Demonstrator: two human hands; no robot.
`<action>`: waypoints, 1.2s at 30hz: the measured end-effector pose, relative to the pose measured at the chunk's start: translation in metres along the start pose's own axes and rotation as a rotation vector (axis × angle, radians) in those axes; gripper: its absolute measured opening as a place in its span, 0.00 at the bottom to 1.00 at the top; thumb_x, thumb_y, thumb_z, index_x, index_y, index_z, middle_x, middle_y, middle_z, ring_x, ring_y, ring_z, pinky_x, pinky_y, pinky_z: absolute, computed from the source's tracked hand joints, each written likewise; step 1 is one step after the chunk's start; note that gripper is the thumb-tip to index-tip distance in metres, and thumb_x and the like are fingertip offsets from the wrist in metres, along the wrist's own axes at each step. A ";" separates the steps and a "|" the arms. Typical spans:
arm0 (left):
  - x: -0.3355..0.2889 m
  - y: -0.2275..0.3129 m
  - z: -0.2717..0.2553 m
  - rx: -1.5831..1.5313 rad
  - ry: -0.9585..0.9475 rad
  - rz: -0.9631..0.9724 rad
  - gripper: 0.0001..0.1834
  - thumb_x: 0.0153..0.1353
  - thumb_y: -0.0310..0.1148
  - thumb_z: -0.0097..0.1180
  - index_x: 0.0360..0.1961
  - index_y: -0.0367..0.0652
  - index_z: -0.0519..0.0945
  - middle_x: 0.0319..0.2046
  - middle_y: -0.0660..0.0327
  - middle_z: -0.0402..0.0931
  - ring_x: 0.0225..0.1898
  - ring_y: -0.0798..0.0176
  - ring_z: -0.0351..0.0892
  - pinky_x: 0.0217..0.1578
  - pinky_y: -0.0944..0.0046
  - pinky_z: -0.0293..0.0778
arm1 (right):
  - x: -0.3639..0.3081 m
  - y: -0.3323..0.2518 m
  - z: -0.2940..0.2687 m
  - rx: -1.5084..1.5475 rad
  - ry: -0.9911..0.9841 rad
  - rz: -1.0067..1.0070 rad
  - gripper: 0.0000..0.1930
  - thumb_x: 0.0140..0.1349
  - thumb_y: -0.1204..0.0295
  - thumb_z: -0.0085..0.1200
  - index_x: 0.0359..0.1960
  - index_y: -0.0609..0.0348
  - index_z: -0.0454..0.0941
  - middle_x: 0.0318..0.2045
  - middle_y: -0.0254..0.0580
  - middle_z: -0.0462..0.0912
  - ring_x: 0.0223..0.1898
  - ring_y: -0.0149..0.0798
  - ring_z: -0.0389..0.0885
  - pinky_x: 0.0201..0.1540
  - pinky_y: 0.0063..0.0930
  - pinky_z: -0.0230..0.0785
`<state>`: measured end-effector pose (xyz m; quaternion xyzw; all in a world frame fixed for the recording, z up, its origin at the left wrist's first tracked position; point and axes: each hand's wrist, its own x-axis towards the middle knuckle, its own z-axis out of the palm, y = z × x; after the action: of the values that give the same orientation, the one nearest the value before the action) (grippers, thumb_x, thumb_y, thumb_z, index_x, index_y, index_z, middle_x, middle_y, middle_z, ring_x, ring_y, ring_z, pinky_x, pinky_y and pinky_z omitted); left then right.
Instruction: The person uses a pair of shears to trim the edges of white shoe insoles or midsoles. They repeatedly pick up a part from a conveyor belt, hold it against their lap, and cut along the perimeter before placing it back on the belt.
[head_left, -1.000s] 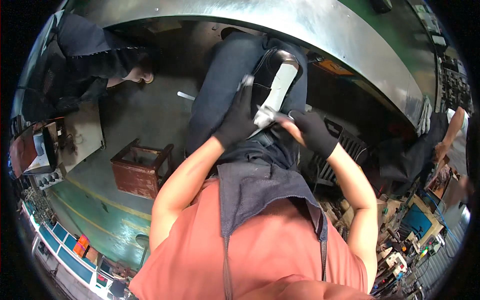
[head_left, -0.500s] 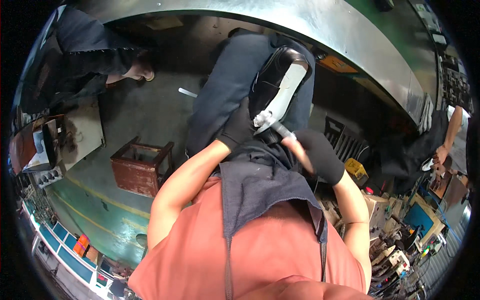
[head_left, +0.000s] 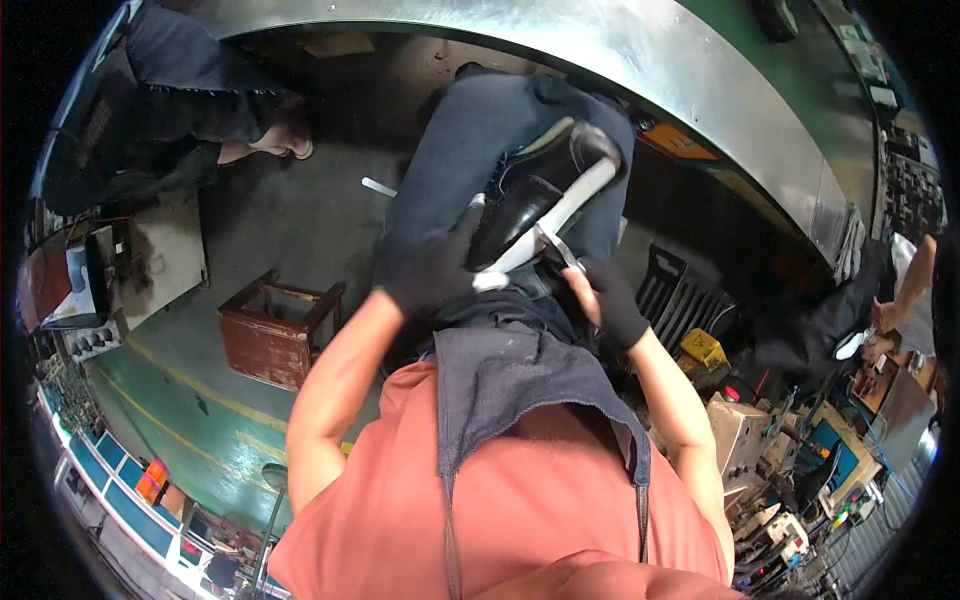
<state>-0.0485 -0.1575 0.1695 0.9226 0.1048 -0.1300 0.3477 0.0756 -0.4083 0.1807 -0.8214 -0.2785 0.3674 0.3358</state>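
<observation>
A black leather shoe [head_left: 519, 215] with a pale sole edge lies on its side across my lap. My left hand [head_left: 432, 272], in a dark glove, wraps around the near end of the shoe, with whitish fingertips showing at its side. My right hand [head_left: 612, 303], gloved with the thumb bare, closes around a slim metal hand tool [head_left: 560, 246]. The far end of that tool meets the pale sole edge near its middle; its exact kind is blurred. A dark denim apron [head_left: 510, 390] covers my front below the shoe.
A long metal bench edge [head_left: 640, 45] curves across the far side. A red-brown stool [head_left: 268, 335] stands on the floor at left, and a dark slatted chair [head_left: 680, 295] at right. Tools crowd a bench at lower right, where another person's arm [head_left: 905, 295] shows. A co-worker's legs are at upper left.
My left hand has shifted left and toward me along the shoe. The shoe has turned, showing more black upper and its opening. My right hand and tool have moved slightly left.
</observation>
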 end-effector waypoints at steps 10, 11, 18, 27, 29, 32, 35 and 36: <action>0.067 0.047 -0.044 -0.792 0.458 0.064 0.35 0.52 0.34 0.67 0.59 0.34 0.67 0.53 0.49 0.73 0.58 0.56 0.70 0.60 0.59 0.64 | -0.046 0.007 -0.022 0.235 0.328 0.140 0.19 0.68 0.61 0.46 0.23 0.63 0.72 0.19 0.33 0.71 0.22 0.30 0.66 0.26 0.27 0.60; 0.082 0.035 0.015 -0.797 0.543 0.075 0.33 0.56 0.34 0.63 0.60 0.34 0.66 0.56 0.48 0.71 0.59 0.56 0.69 0.60 0.59 0.63 | -0.044 0.002 -0.024 0.231 0.288 0.139 0.19 0.68 0.60 0.46 0.24 0.64 0.72 0.19 0.34 0.71 0.22 0.30 0.66 0.27 0.26 0.60; 0.041 0.013 0.050 -0.873 0.162 0.027 0.33 0.64 0.34 0.54 0.66 0.32 0.58 0.63 0.46 0.62 0.65 0.58 0.61 0.63 0.63 0.57 | -0.020 -0.002 -0.051 0.117 -0.059 0.227 0.21 0.67 0.55 0.46 0.32 0.65 0.74 0.22 0.44 0.74 0.26 0.32 0.70 0.32 0.29 0.65; 0.044 0.024 0.085 -0.510 0.334 0.141 0.43 0.56 0.39 0.62 0.67 0.35 0.55 0.63 0.43 0.61 0.67 0.48 0.58 0.63 0.60 0.58 | 0.018 -0.085 -0.061 -0.946 -0.088 -0.091 0.20 0.63 0.55 0.47 0.31 0.60 0.81 0.27 0.51 0.79 0.32 0.48 0.81 0.30 0.41 0.72; 0.047 0.013 0.087 -0.514 0.301 0.168 0.45 0.57 0.40 0.60 0.69 0.35 0.50 0.66 0.41 0.54 0.68 0.43 0.53 0.65 0.57 0.53 | 0.038 -0.030 -0.062 -0.978 -0.017 -0.390 0.19 0.61 0.53 0.51 0.26 0.57 0.76 0.25 0.45 0.76 0.28 0.45 0.78 0.28 0.38 0.70; 0.052 0.016 0.070 -0.460 0.314 0.240 0.43 0.61 0.41 0.56 0.69 0.33 0.47 0.67 0.39 0.48 0.69 0.39 0.46 0.67 0.53 0.46 | 0.059 0.021 -0.069 -0.889 0.078 -0.699 0.17 0.58 0.55 0.56 0.23 0.54 0.70 0.25 0.39 0.73 0.27 0.41 0.75 0.28 0.33 0.68; 0.073 0.021 0.078 -0.628 0.479 0.101 0.39 0.62 0.40 0.51 0.67 0.28 0.50 0.66 0.38 0.51 0.68 0.37 0.49 0.67 0.52 0.46 | 0.067 0.018 -0.076 -0.820 -0.052 -0.722 0.19 0.61 0.53 0.53 0.25 0.56 0.72 0.24 0.40 0.75 0.27 0.43 0.76 0.29 0.33 0.69; 0.080 0.020 0.080 -0.682 0.526 0.062 0.38 0.63 0.40 0.49 0.66 0.26 0.50 0.65 0.37 0.52 0.68 0.37 0.50 0.67 0.52 0.47 | 0.068 0.014 -0.079 -0.616 -0.243 -0.492 0.19 0.62 0.53 0.51 0.26 0.57 0.72 0.23 0.40 0.76 0.26 0.44 0.76 0.29 0.34 0.69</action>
<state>0.0197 -0.2172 0.0990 0.7594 0.1990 0.1621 0.5978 0.1800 -0.3964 0.1817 -0.7430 -0.6012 0.2700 0.1167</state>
